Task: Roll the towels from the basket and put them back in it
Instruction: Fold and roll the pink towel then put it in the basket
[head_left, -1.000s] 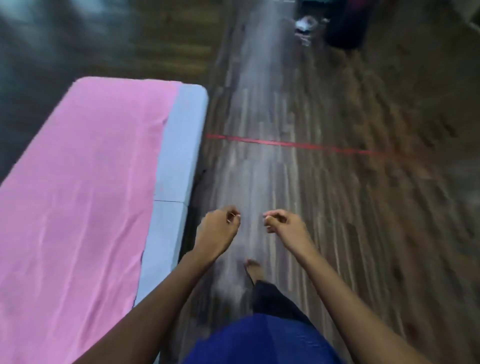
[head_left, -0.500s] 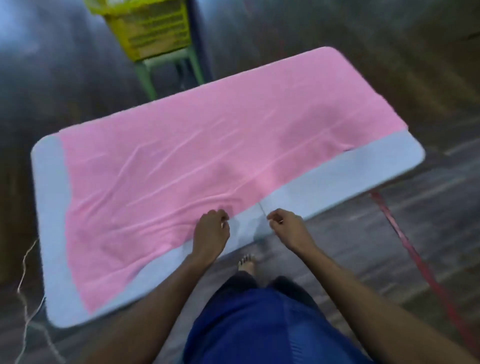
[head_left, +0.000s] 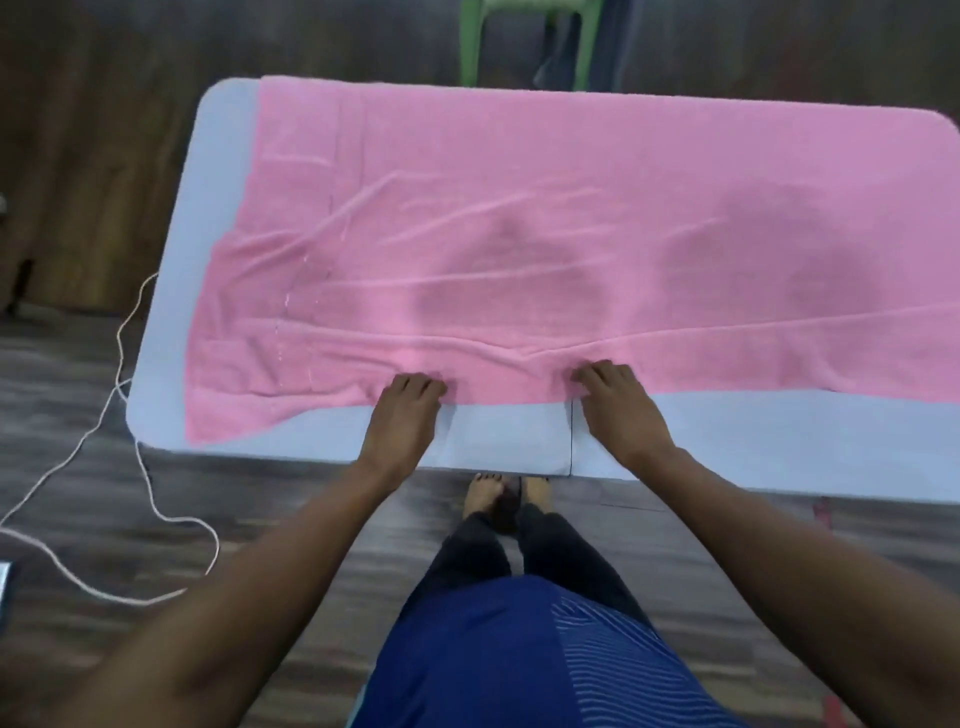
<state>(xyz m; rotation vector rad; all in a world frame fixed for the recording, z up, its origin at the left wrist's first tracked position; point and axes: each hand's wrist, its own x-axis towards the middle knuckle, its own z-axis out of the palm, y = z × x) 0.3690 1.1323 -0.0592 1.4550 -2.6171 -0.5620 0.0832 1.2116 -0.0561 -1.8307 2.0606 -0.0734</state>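
Observation:
A large pink towel (head_left: 545, 234) lies spread flat and slightly wrinkled over a white folding table (head_left: 779, 436). My left hand (head_left: 402, 421) grips the towel's near edge with curled fingers, left of the table's middle seam. My right hand (head_left: 618, 410) grips the same near edge just right of the seam. Between and around my hands the edge is bunched into small folds. The basket is out of view.
A green plastic stool (head_left: 524, 36) stands beyond the table's far edge. A white cord (head_left: 130, 395) loops over the dark wooden floor at the left. My bare feet (head_left: 506, 493) stand under the table's near edge.
The view swung from the floor onto the table. My hands, empty in the air before, came down on the towel's near edge and took hold of it.

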